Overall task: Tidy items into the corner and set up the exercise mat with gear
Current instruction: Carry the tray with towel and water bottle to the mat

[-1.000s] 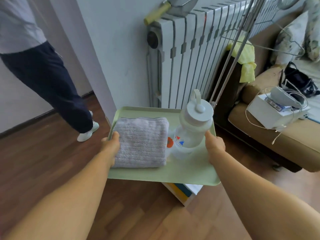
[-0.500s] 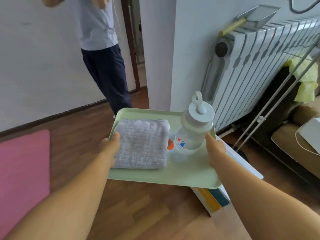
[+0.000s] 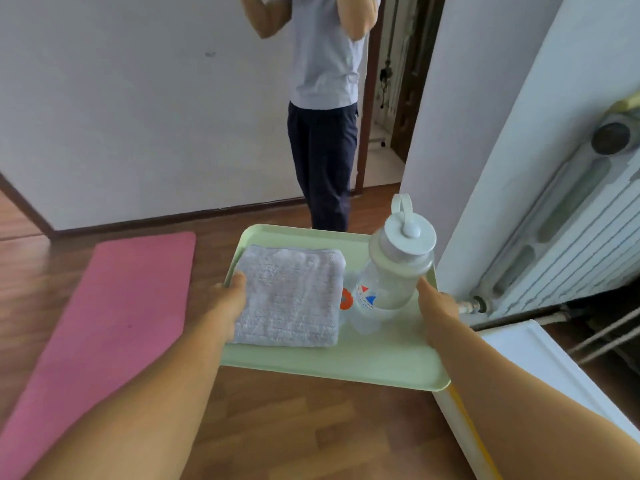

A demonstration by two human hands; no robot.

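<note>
You held one pale green tray [image 3: 381, 362] level above the floor, your left hand [image 3: 230, 306] gripping its left edge and your right hand [image 3: 438, 311] its right. Between your hands lay one folded grey towel [image 3: 289, 299] and one clear bottle [image 3: 388, 282], upright, cap up. One pink mat [image 3: 104, 323] lay to your left, its long axis running away from you.

This is a room in a home. It has a brown wooden floor [image 3: 311, 427], plain white walls [image 3: 138, 116], a white ribbed radiator [image 3: 571, 244], an open doorway [image 3: 388, 98] and a pink exercise mat [image 3: 104, 323].
</note>
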